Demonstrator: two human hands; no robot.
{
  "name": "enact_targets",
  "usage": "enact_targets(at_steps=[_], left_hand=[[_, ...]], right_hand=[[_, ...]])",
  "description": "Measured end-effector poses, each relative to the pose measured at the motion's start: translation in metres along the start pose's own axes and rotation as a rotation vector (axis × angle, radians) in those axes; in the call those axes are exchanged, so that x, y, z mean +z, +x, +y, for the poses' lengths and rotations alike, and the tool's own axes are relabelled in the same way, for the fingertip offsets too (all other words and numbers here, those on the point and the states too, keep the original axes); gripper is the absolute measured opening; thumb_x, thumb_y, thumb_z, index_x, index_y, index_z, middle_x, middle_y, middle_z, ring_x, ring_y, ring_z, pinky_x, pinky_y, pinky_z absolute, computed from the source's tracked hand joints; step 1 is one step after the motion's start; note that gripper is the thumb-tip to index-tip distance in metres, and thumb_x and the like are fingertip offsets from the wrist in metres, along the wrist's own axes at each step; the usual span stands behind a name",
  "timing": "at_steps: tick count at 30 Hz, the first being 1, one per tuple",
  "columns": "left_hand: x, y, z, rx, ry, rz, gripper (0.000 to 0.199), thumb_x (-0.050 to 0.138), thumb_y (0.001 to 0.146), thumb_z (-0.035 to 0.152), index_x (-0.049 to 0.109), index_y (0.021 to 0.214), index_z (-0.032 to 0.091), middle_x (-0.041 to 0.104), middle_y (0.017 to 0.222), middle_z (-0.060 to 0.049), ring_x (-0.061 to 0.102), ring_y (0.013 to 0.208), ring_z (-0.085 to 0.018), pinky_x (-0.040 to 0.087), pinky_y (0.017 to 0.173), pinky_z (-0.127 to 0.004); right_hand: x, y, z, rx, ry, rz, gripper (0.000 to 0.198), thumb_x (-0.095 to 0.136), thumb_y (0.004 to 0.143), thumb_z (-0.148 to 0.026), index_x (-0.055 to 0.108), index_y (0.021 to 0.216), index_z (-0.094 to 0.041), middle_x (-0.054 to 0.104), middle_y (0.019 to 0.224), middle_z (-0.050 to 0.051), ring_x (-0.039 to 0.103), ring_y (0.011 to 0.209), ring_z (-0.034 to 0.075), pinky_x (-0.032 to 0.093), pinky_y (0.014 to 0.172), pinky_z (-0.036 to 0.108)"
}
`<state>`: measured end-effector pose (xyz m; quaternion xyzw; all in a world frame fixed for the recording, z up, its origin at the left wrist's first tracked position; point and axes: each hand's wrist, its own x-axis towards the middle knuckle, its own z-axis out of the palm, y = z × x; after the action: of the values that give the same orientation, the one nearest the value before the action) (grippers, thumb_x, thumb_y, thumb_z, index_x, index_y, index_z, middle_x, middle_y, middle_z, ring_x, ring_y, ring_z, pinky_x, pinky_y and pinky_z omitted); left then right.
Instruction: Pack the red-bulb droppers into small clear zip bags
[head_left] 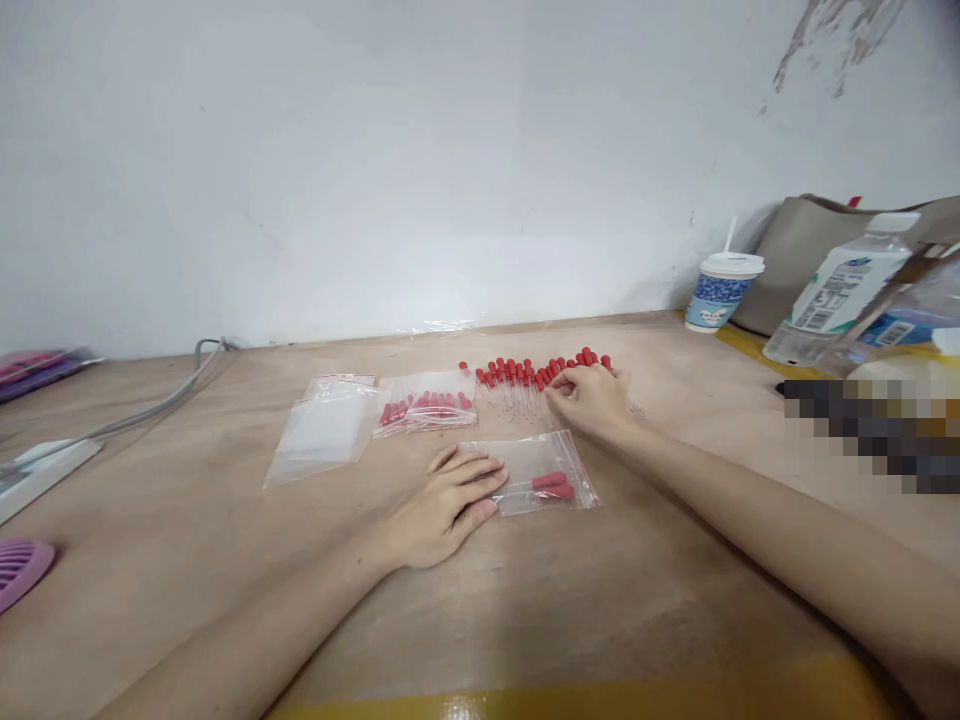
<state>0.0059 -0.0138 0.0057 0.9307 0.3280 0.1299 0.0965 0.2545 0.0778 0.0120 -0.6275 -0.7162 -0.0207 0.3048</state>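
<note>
My left hand (450, 505) lies flat with its fingers stretched over the left end of a clear zip bag (517, 455). Inside that bag are two droppers (553, 486) with red rubber bulbs. Beyond it, a spread of loose glass droppers (517, 375) with red bulbs lies on the table. My right hand (589, 395) is at the right part of this spread, thumb and forefinger pinched on a dropper's red bulb. Its other fingers hide some of the droppers. Left of the spread rests a stack of filled bags (427, 400) with red-bulbed droppers showing through.
Flat clear bags (326, 425) lie at left. A grey cable (165, 410) runs to a white power strip (49, 475); a pink slatted object (22, 572) is nearer. On the right stand a lidded paper cup (720, 290), a tilted bottle (836, 285) and a grey bag (791, 255).
</note>
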Motion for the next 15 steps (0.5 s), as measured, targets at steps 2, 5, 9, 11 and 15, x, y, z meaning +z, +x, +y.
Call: enact_targets(at_steps=[2,5,9,11,15], left_hand=[[0.000,-0.001,0.001,0.009,0.028,0.014,0.039,0.036,0.095,0.032,0.039,0.134,0.028,0.038,0.140,-0.004,0.029,0.131,-0.022,0.017,0.109,-0.048],[-0.001,-0.002,0.001,0.014,0.069,0.061,0.042,0.038,0.094,0.034,0.037,0.135,0.026,0.024,0.147,-0.004,0.017,0.135,-0.024,0.022,0.108,-0.046],[-0.003,-0.002,0.003,0.049,0.117,0.037,0.041,0.039,0.093,0.034,0.039,0.134,0.026,0.024,0.146,-0.003,0.017,0.135,-0.025,0.020,0.108,-0.047],[-0.003,-0.002,0.004,0.075,0.136,0.011,0.039,0.040,0.093,0.032,0.042,0.132,0.027,0.029,0.145,-0.003,0.020,0.134,-0.025,0.018,0.108,-0.048],[-0.004,-0.001,0.005,0.078,0.140,-0.002,0.037,0.038,0.094,0.030,0.043,0.130,0.029,0.031,0.143,-0.004,0.023,0.133,-0.025,0.019,0.107,-0.050]], right_hand=[[0.012,0.017,-0.012,0.028,-0.062,-0.028,0.025,0.049,0.076,-0.041,0.066,0.078,-0.022,0.067,0.081,0.004,0.054,0.087,0.024,0.025,0.082,0.043],[0.029,0.039,-0.024,0.102,-0.133,-0.033,0.034,0.042,0.081,-0.041,0.065,0.094,-0.019,0.065,0.095,0.011,0.053,0.094,0.027,0.025,0.084,0.047],[0.042,0.056,-0.026,0.183,-0.181,-0.081,0.038,0.036,0.084,-0.036,0.067,0.094,-0.016,0.060,0.105,0.017,0.050,0.101,0.030,0.028,0.083,0.048],[0.046,0.061,-0.025,0.193,-0.186,-0.093,0.037,0.036,0.084,-0.034,0.069,0.091,-0.016,0.059,0.106,0.017,0.049,0.102,0.031,0.028,0.084,0.049],[0.044,0.067,-0.022,0.255,-0.014,-0.034,0.028,0.047,0.077,-0.034,0.069,0.084,-0.017,0.059,0.105,0.016,0.047,0.107,0.033,0.026,0.088,0.052]])
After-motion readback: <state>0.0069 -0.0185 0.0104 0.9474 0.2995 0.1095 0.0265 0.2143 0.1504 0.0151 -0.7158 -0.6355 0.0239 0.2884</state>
